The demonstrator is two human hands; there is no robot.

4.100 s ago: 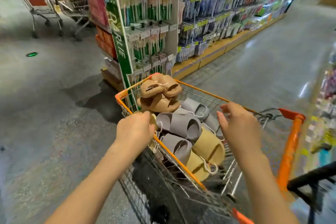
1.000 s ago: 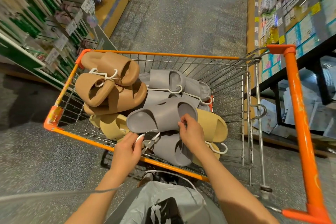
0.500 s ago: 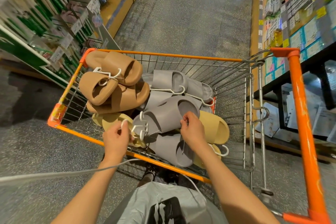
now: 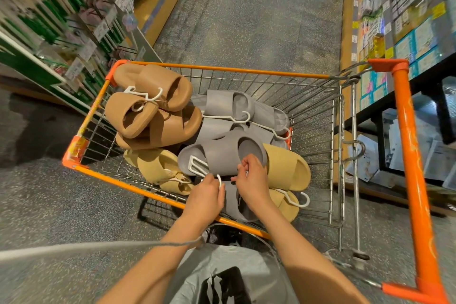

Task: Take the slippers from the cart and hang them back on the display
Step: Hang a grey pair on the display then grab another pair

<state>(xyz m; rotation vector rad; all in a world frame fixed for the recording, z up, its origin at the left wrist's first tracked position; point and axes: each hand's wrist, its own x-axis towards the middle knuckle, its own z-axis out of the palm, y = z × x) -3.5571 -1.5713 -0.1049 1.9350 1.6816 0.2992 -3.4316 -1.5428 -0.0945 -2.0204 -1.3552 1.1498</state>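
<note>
An orange-rimmed wire cart [image 4: 222, 69] holds several slipper pairs on white hangers: brown ones [image 4: 153, 106] at the back left, grey ones [image 4: 237, 106] in the middle, yellow ones [image 4: 286, 168] on the right and front left. A grey slipper [image 4: 217, 155] lies on top near the front with its white hanger [image 4: 197, 165] showing. My left hand [image 4: 207, 196] pinches the hook of that white hanger. My right hand [image 4: 251, 180] pinches the grey slipper's near edge by the hanger.
A green-and-white display rack [image 4: 49, 39] with hanging goods stands left of the cart. Shelving with colourful packs [image 4: 407, 7] runs along the right. The cart's orange handle [image 4: 414, 155] lies to the right. A speckled aisle floor [image 4: 259, 7] stretches ahead. A grey cord [image 4: 98, 245] crosses my left forearm.
My left hand has moved right from the cart's front rim to the hanger hook close to my right hand. The grey slipper has shifted slightly.
</note>
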